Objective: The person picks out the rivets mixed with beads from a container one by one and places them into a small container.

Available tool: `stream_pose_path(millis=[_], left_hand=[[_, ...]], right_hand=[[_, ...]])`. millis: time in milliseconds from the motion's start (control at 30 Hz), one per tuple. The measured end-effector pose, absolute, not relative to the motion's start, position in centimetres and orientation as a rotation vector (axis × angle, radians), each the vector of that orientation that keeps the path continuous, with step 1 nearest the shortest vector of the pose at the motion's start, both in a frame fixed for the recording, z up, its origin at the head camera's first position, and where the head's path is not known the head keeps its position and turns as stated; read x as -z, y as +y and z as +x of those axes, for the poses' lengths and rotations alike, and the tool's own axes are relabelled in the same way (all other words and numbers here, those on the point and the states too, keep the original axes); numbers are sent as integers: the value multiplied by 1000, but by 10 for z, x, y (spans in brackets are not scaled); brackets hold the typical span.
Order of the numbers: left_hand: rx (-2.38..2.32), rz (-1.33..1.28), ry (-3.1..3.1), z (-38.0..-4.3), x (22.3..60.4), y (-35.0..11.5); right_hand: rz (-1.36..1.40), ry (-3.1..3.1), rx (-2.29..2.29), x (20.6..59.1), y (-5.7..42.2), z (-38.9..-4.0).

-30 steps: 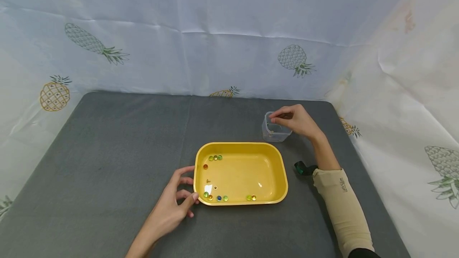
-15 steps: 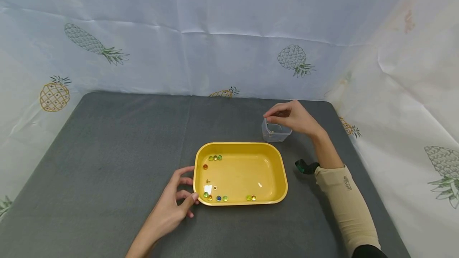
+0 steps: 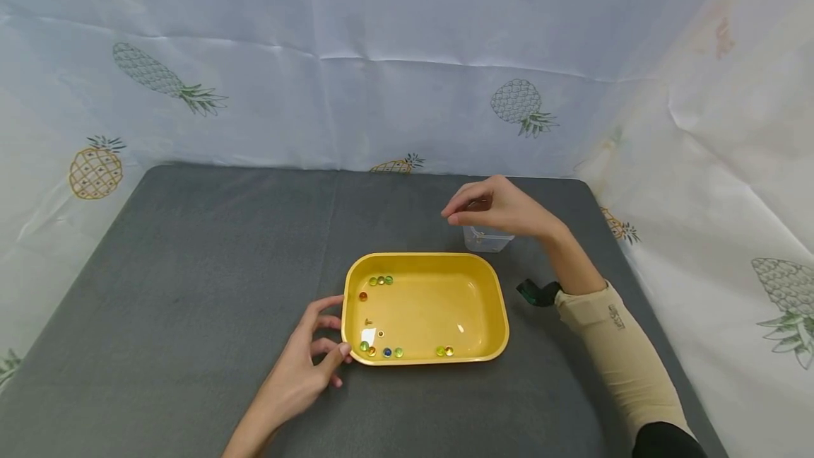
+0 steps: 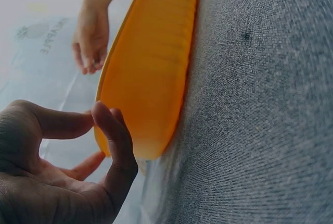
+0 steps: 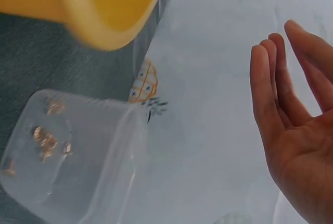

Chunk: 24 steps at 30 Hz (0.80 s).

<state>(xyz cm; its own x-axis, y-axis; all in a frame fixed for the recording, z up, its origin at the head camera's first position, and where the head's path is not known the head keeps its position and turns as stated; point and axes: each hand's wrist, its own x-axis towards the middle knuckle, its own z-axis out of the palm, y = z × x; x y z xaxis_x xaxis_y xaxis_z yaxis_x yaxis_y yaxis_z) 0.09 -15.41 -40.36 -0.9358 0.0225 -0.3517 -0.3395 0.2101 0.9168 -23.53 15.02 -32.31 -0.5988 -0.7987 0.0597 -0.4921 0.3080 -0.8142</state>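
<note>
My left hand [image 3: 302, 366] grips the left side of a yellow tray [image 3: 426, 313], thumb at the near corner and fingers along its wall. Several glass marbles [image 3: 381, 280] lie in that tray, among them a blue marble [image 3: 387, 352], beside a tiny gold pin-like piece [image 3: 368, 321] and a small ring-shaped piece [image 3: 381, 333]. Above a clear plastic box [image 3: 486, 242], and partly hiding it, hovers my right hand [image 3: 502, 210]. In the right wrist view its thumb stands apart from nearly straight fingers, with nothing visible between them. Small gold pieces [image 5: 48, 141] lie in the box.
A grey cloth [image 3: 191, 288] covers the table. Pineapple-print sheeting [image 3: 407, 90] rises behind it and at both sides. A dark green strap-like piece [image 3: 537, 293] sticks out beside the right forearm's beige sleeve [image 3: 623, 345].
My right hand has moved left and slightly up, from inside the clear box's opening to over and past its left edge. The left hand and tray stay in place.
</note>
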Motion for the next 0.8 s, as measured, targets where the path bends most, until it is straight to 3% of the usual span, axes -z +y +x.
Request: stream_pose_path(millis=[800], left_hand=[[-1777,-302,2209,1,402,-152]], right_hand=[[-1326,1955,1021,305,90,-220]])
